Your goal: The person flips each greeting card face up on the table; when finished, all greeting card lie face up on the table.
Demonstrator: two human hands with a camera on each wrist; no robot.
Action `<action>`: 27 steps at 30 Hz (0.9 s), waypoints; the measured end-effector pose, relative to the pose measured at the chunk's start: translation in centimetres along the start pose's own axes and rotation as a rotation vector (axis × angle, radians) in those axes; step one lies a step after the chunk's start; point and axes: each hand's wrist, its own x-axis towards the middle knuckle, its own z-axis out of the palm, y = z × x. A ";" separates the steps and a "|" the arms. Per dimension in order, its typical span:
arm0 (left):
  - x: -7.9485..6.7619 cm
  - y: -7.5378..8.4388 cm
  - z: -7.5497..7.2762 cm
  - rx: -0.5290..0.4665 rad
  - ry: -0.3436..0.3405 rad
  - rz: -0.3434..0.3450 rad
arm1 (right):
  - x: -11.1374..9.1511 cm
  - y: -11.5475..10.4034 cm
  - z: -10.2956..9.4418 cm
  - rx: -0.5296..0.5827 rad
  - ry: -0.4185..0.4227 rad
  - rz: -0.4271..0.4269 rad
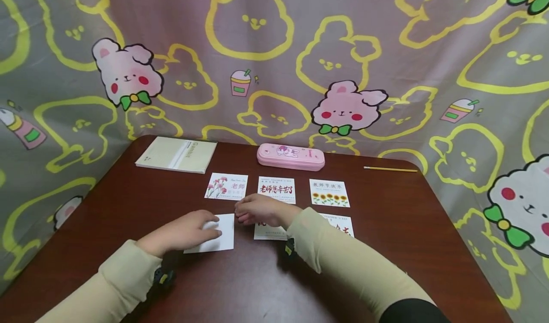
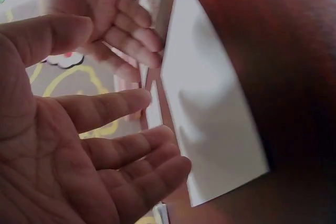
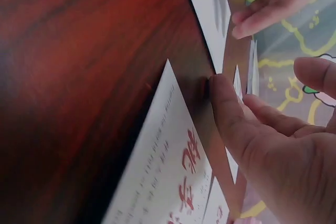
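Note:
A blank white card (image 1: pixel 228 232) lies on the table at the front left of a group of cards. Over its left part is my left hand (image 1: pixel 182 232), fingers extended and slightly parted, holding nothing. In the left wrist view the white card (image 2: pixel 212 114) shows bare, just beyond those fingertips. My right hand (image 1: pixel 263 208) is at the card's upper right corner, its fingers loosely bent and empty. Beneath the right hand and forearm, a card with red writing (image 1: pixel 270 234) and another printed card (image 1: pixel 346 225) are partly hidden.
Behind lie a carnation card (image 1: pixel 225 186), a red-lettered card (image 1: pixel 276 189) and a sunflower card (image 1: pixel 329 193). Farther back are a cream notebook (image 1: pixel 167 154), a pink pencil case (image 1: pixel 291 157) and a yellow pencil (image 1: pixel 390 169). A patterned curtain (image 1: pixel 274 75) hangs behind the table.

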 end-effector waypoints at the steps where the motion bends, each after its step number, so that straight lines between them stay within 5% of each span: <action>1: 0.0 0.1 0.2 0.031 -0.005 0.006 | -0.2 0.2 0.0 0.037 0.000 0.014; 6: 0.3 0.6 0.8 0.113 -0.039 -0.031 | -1.2 0.9 -0.1 0.208 -0.001 0.079; 12: 1.1 0.7 0.8 0.169 -0.022 -0.037 | -1.2 1.1 0.4 0.276 0.018 0.068; 27: 1.5 1.2 1.0 0.153 -0.028 -0.030 | -0.1 0.4 2.8 0.064 0.204 0.008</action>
